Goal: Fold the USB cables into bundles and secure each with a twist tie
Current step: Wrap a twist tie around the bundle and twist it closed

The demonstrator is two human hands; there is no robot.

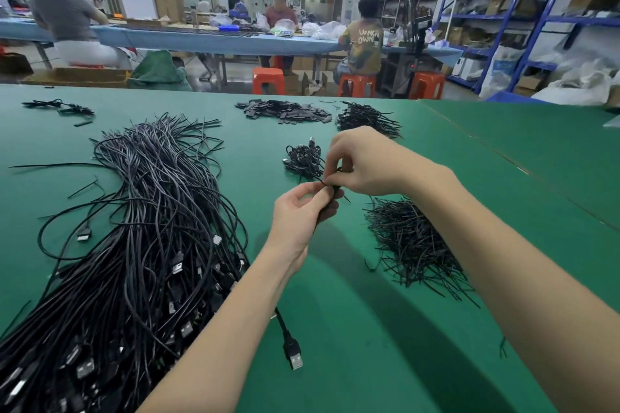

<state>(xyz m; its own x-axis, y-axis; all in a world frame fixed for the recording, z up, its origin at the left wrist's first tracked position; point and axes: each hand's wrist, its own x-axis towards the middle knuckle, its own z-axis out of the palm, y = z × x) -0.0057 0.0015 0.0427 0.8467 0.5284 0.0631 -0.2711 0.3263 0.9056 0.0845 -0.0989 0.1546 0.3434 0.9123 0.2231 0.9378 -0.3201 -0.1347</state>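
USB cable (330, 194) gripped by left hand (298, 214), right hand (360, 161) pinching twist tie (339, 171)

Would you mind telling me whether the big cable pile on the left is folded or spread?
Spread: the cable pile lies in long loose strands, unbundled.

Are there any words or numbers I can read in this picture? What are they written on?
"UNKN OWN": two lines of pale letters on the back of the olive T-shirt worn by a person sitting at the far blue table.
Boxes on the blue shelves: any print is too small and blurred to read.
USB cables and green table: no writing visible.
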